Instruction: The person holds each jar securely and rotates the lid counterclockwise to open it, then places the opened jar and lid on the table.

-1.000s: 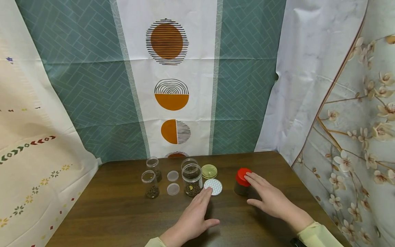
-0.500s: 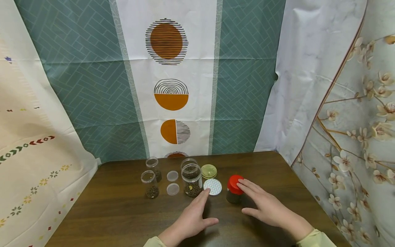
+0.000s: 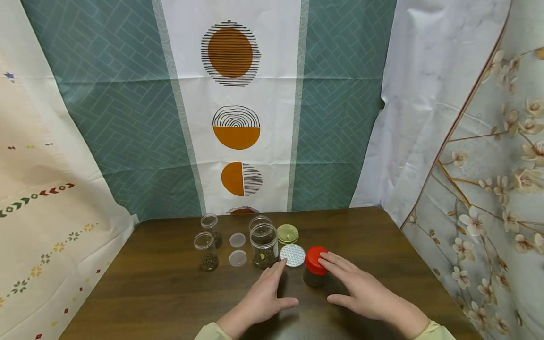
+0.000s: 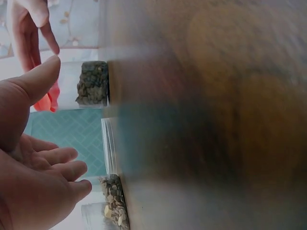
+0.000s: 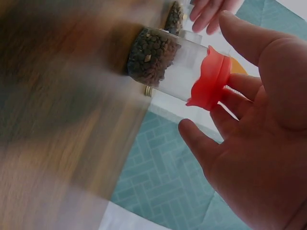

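A clear jar (image 5: 184, 57) of dark pellets stands upright on the table, with a red wavy-edged silicone lid (image 3: 316, 259) over its mouth. My right hand (image 3: 361, 289) is at the lid's right side, its fingers reaching along the red rim and the thumb held apart. In the right wrist view, those fingers (image 5: 230, 120) are extended, not wrapped round the jar. To the left, my left hand (image 3: 262, 298) hovers with straight fingers and thumb spread, holding nothing. Its fingertips overlap the near edge of a white printed disc (image 3: 293, 255) in the head view.
Two wider open jars (image 3: 264, 252) of pellets stand behind my left hand. Gold lids (image 3: 287, 233) lie at their right. Further left are two narrow open jars (image 3: 209, 260) and two clear flat lids (image 3: 238, 258). Patterned cloths (image 3: 340, 118) hang behind the wooden table (image 3: 161, 293).
The red-lidded jar has slid left and toward me along the table, with my right hand moving along at its side. My left hand has barely shifted.
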Tool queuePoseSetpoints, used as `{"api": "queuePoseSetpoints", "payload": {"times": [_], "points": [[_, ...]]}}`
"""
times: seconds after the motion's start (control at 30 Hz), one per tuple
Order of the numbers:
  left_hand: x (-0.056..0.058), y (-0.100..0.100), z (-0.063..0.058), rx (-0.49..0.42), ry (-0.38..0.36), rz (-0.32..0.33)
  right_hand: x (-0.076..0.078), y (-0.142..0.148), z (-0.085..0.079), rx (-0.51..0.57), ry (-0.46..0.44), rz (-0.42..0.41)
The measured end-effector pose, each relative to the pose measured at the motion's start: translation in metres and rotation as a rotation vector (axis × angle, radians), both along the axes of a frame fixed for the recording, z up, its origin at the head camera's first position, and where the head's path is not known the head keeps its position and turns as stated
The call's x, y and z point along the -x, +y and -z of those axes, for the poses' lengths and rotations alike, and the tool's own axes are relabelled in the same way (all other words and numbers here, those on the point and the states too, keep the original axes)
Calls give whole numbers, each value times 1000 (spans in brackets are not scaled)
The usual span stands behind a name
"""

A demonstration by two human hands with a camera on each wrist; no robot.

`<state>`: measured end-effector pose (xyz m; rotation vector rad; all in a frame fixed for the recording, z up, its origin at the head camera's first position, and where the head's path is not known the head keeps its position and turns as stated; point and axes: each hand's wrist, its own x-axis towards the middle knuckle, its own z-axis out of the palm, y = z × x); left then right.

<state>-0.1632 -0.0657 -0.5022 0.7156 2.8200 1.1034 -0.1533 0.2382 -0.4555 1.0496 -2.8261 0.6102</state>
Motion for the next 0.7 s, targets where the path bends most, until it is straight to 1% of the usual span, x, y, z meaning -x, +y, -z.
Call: {"api": "queuePoseSetpoints", "payload": {"times": [0.27, 0.43, 0.5, 0.7], "points": [[2, -4, 2, 8, 12, 0, -6, -11, 2, 2, -35, -35], [3, -8, 2, 17, 5, -9, -7, -19, 3, -2, -23, -54], [2, -10, 2, 14, 2, -8, -6, -23, 4, -2, -20, -66], [1, -14, 4, -3, 9, -2, -7, -33, 5, 19, -49, -105]]}}
